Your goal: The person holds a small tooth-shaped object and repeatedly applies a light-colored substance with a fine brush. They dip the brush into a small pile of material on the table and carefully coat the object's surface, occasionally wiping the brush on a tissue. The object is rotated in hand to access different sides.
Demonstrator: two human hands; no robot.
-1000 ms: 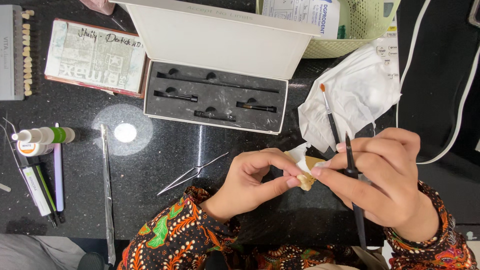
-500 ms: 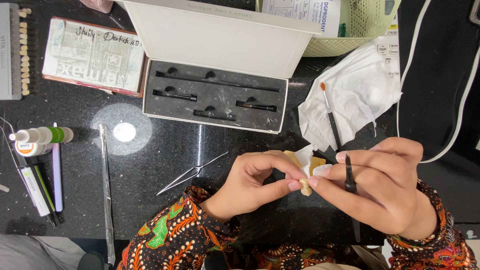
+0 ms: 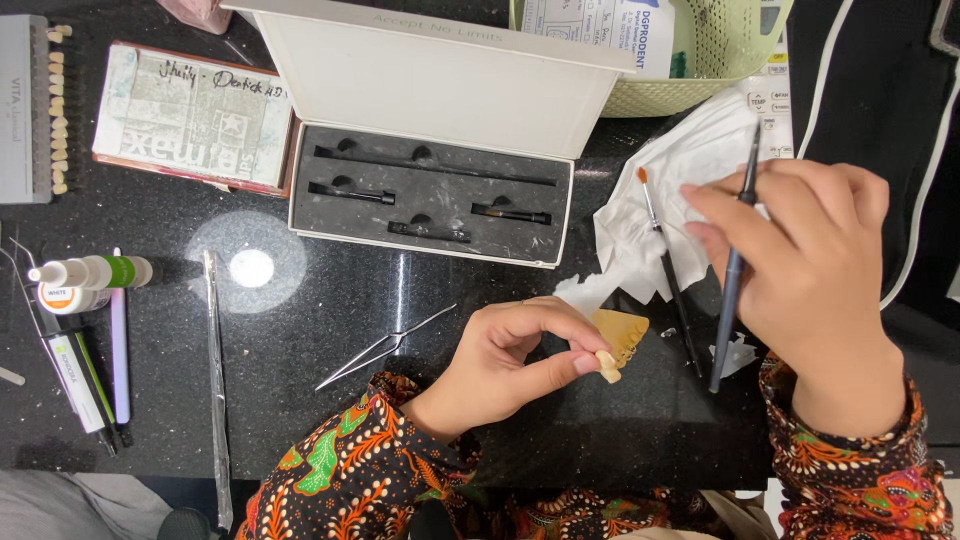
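Note:
My left hand pinches a small tan tooth model between thumb and fingers, low in the middle of the head view. My right hand is off to the right and higher, holding a thin dark brush upright, its tip over the crumpled white tissue. A second brush with an orange tip lies on the tissue between the two hands.
An open white case with dark foam holds several brushes. Tweezers and a long metal tool lie on the black counter. A tooth shade guide, small bottles, a printed box and a green basket surround the area.
My right hand has pulled away from the tooth model, up and to the right, carrying the brush toward the tissue. My left hand still holds the model.

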